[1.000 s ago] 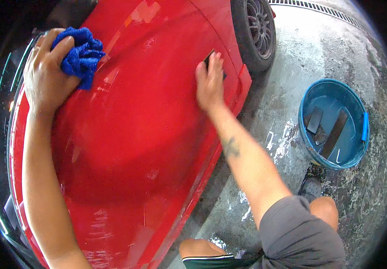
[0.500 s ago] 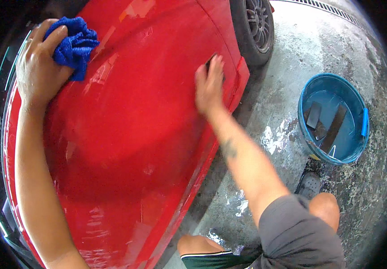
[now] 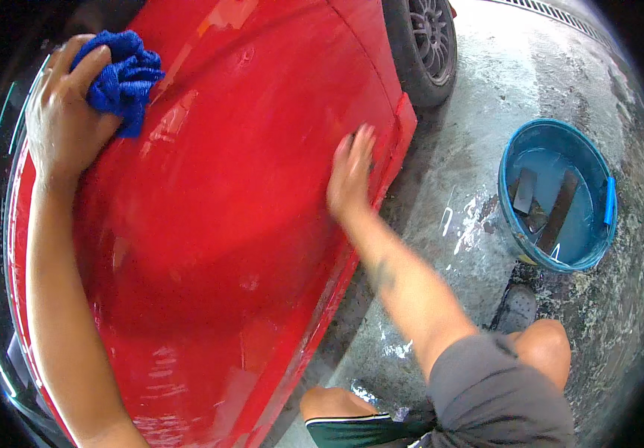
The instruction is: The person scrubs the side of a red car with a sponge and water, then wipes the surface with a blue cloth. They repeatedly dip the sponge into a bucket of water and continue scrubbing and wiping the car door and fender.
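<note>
My left hand (image 3: 64,123) grips a bunched blue cloth (image 3: 124,75) against the upper left of a wet red car panel (image 3: 225,246). My right hand (image 3: 350,173) lies flat on the panel close to its right edge, blurred by motion. A small dark pad (image 3: 352,135) peeks out under its fingertips. My right forearm stretches back to my bent knee (image 3: 542,351) at the lower right.
A car wheel (image 3: 430,45) stands at the top, past the panel's edge. A blue bucket (image 3: 604,201) of water with dark blocks in it sits on the wet concrete floor (image 3: 464,157) to the right. A dark shoe (image 3: 517,308) rests below the bucket.
My right hand has slid a little down the panel's right edge with the dark pad. My left hand has shifted the blue cloth slightly up and to the left.
</note>
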### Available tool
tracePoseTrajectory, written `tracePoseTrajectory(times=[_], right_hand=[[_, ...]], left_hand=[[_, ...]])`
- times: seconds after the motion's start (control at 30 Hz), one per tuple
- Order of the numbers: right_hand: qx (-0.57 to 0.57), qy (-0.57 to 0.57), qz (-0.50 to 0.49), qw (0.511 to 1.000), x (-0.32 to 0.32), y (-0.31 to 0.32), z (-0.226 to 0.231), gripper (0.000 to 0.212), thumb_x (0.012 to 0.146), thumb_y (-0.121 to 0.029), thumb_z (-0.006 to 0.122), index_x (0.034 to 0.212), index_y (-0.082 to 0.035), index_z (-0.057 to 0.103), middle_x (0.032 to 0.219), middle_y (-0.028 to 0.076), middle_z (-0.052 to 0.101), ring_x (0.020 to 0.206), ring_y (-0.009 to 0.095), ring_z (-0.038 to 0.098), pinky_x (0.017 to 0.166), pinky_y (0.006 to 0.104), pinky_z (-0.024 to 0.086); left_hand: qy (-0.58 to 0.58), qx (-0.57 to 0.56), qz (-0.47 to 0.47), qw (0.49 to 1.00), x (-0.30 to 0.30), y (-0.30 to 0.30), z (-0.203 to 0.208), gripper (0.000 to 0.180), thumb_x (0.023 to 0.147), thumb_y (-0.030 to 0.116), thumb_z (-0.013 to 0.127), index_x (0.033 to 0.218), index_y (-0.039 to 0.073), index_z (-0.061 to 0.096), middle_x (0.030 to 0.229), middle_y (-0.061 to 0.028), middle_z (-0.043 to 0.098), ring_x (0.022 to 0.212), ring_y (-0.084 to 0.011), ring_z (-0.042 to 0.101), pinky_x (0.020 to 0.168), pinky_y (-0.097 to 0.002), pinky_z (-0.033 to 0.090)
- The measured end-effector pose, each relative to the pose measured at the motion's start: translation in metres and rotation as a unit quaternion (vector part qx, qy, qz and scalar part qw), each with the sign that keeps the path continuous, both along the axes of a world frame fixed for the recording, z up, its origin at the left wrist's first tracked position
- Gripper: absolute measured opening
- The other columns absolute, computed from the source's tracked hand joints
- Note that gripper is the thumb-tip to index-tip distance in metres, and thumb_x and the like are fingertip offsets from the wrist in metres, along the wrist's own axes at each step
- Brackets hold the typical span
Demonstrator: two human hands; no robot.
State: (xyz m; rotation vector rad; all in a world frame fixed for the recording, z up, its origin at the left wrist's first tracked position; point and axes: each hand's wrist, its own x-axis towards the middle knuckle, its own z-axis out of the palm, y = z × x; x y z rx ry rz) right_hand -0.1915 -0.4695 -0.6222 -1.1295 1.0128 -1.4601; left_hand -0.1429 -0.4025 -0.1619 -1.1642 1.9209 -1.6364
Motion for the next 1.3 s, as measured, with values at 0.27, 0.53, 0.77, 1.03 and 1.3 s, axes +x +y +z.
tracePoseTrajectory(times=[0.27, 0.53, 0.77, 1.03, 1.3], right_hand=[[-0.079, 0.052, 0.087, 0.992, 0.019, 0.167, -0.021, 0.091, 0.114, -0.047, 0.042, 0.17, 0.01, -0.001, 0.179, 0.035, -0.006, 0.167, 0.049, -0.005, 0.134, 0.0606, 0.002], [0.006, 0.058, 0.038, 0.998, -0.012, -0.012, -0.042, 0.082, 0.118, -0.054, 0.028, 0.172, 0.006, 0.011, 0.18, 0.03, 0.007, 0.168, 0.045, 0.005, 0.135, 0.0598, 0.005], [-0.05, 0.103, 0.076, 0.991, 0.0, 0.098, -0.055, 0.089, 0.115, -0.058, 0.033, 0.174, 0.003, 0.003, 0.182, 0.028, 0.003, 0.169, 0.043, -0.001, 0.133, 0.0625, 0.0], [-0.07, 0.179, -0.031, 0.981, -0.026, -0.089, -0.102, 0.083, 0.118, -0.052, 0.033, 0.172, 0.007, 0.012, 0.18, 0.031, 0.009, 0.169, 0.043, 0.007, 0.135, 0.0601, 0.004], [-0.105, 0.149, 0.09, 0.979, -0.01, 0.12, -0.065, 0.093, 0.113, -0.049, 0.046, 0.172, 0.007, 0.002, 0.181, 0.03, 0.001, 0.168, 0.047, 0.0, 0.134, 0.0622, 0.003]], left_hand=[[0.002, -0.02, 0.006, 1.0, 0.004, 0.001, -0.006, 0.05, 0.075, 0.027, 0.09, 0.121, 0.014, 0.077, 0.138, -0.0081, 0.071, 0.121, -0.0351, 0.07, 0.103, -0.0464, 0.058], [-0.003, -0.011, -0.003, 1.0, 0.002, -0.002, -0.002, 0.051, 0.074, 0.026, 0.092, 0.121, 0.014, 0.077, 0.138, -0.0077, 0.071, 0.121, -0.035, 0.071, 0.102, -0.0454, 0.059], [0.004, -0.016, 0.009, 1.0, 0.0, 0.002, -0.01, 0.053, 0.071, 0.023, 0.094, 0.12, 0.011, 0.079, 0.136, -0.0093, 0.072, 0.12, -0.0351, 0.072, 0.102, -0.0445, 0.059], [0.009, -0.005, -0.003, 1.0, -0.005, -0.011, -0.006, 0.052, 0.072, 0.025, 0.094, 0.12, 0.013, 0.078, 0.141, -0.009, 0.07, 0.122, -0.0355, 0.072, 0.102, -0.0444, 0.059], [0.016, 0.007, -0.015, 1.0, -0.001, 0.001, -0.01, 0.047, 0.07, 0.026, 0.094, 0.112, 0.012, 0.076, 0.131, -0.0079, 0.071, 0.117, -0.035, 0.071, 0.099, -0.0452, 0.06]])
